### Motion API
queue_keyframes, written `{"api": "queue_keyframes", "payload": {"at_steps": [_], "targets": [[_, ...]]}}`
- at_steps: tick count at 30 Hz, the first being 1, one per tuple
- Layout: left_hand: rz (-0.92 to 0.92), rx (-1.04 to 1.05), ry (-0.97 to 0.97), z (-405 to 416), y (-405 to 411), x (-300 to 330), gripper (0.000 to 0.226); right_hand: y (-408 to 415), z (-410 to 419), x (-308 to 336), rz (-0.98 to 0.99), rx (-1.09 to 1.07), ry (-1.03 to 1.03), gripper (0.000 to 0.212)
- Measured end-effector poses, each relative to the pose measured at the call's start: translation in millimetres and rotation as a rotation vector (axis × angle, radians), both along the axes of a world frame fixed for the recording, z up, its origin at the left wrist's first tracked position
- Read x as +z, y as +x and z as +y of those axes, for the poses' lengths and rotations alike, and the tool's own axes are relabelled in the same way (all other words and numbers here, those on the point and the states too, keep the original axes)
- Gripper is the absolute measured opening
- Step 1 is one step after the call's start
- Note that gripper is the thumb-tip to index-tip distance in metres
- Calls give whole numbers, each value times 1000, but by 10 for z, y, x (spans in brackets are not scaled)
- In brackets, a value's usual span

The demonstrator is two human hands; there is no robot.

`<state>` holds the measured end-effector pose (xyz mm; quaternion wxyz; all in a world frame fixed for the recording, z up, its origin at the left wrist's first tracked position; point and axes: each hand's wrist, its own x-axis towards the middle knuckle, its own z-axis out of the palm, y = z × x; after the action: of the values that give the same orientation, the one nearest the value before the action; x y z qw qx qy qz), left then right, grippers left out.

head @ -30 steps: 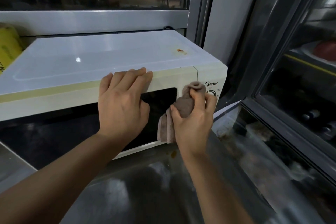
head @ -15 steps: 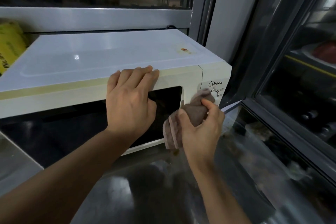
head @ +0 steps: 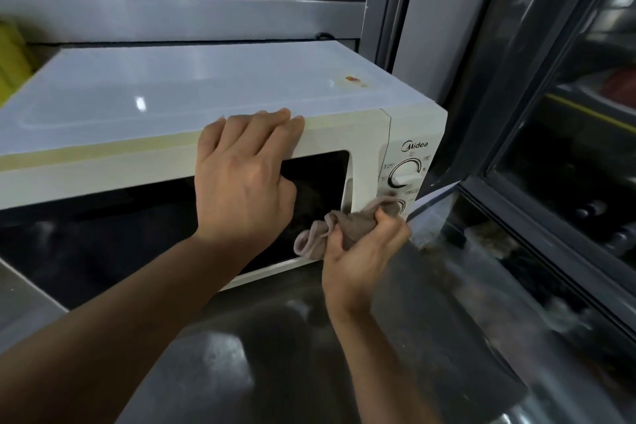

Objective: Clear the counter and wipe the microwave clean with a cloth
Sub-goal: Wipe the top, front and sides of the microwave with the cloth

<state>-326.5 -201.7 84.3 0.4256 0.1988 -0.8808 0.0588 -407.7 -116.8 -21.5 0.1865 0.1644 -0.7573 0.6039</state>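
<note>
Nearest to me, at 6 o'clock, was the shiny steel counter [head: 275, 372], with both my forearms reaching over it. My right hand [head: 361, 251], at about 5 o'clock from the middle of the view, had its fingers curled tightly around the brown cloth [head: 347, 224]; the cloth was bunched, one fold hung out at 9 o'clock of the hand, and its upper end touched the lower knob area of the microwave [head: 206, 89]. My left hand [head: 244, 175] lay flat on the door, fingers straight and together, their tips on the front top edge, holding nothing. At 1 o'clock of the cloth stood the upper knob [head: 404, 175]. Farther, on the white top, I saw a small orange stain [head: 351, 79] toward 1 o'clock. At 9 o'clock, behind, was something yellow [head: 12, 62], blurred.
</note>
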Motion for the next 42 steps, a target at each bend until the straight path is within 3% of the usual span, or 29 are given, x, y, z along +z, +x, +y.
{"api": "queue_keyframes", "payload": {"at_steps": [4,9,12,15,22,28,37,42], "targets": [[10,2,-18,-14,-12,-26,59,12,-24,-286,-139,41,-70,45],[3,21,-8,-5,-9,-32,58,-94,241,-320,-192,229,80,40],[-1,34,-10,18,-4,-20,59,-155,360,-98,-86,179,141,45],[-4,30,-20,20,-12,-5,59,-246,366,176,36,190,72,51],[-6,43,-39,19,-30,-30,60,-426,468,105,-16,199,229,41],[-8,36,-42,-7,-34,-34,59,-812,428,342,-137,21,57,27],[7,62,-38,9,-58,-46,57,-561,474,77,135,176,225,38],[26,73,-17,37,-64,-34,55,-524,510,-45,300,196,319,34]]}}
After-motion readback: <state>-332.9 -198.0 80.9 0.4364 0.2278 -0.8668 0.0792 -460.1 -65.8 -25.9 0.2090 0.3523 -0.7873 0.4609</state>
